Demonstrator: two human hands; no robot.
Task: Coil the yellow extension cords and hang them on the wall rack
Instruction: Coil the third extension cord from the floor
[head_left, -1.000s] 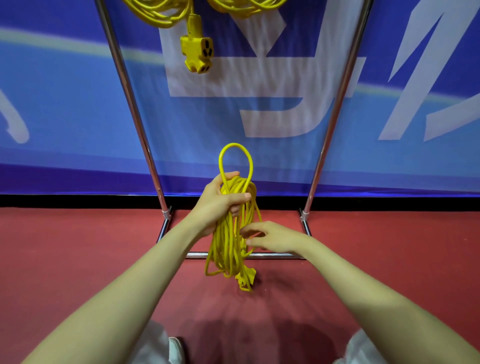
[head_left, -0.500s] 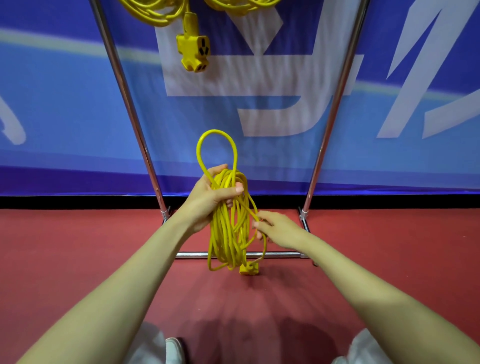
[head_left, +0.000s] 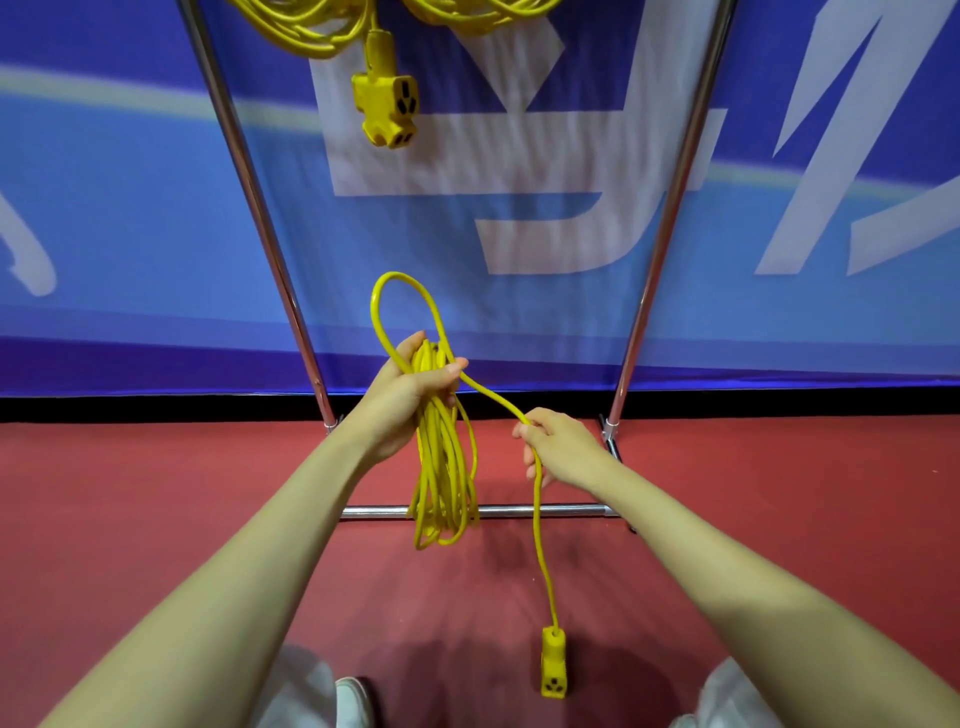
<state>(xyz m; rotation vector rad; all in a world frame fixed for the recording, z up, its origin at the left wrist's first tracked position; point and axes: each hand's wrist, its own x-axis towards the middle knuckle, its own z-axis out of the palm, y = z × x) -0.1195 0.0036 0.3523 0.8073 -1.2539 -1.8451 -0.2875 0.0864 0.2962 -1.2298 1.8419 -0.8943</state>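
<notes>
meanwhile left hand (head_left: 410, 395) grips coil (head_left: 441, 467), right hand (head_left: 558, 447) holds tail (head_left: 540, 545).

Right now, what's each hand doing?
Left hand: grips the coiled cord.
Right hand: holds that cord's loose tail, socket end dangling.

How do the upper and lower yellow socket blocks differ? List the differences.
The upper socket block hangs high from cords between the rack poles; the lower socket block dangles near the floor. No hand touches those cords; the lower strand passes through the right hand to the coil in the left hand. Both are yellow, hanging cord-end up.
</notes>
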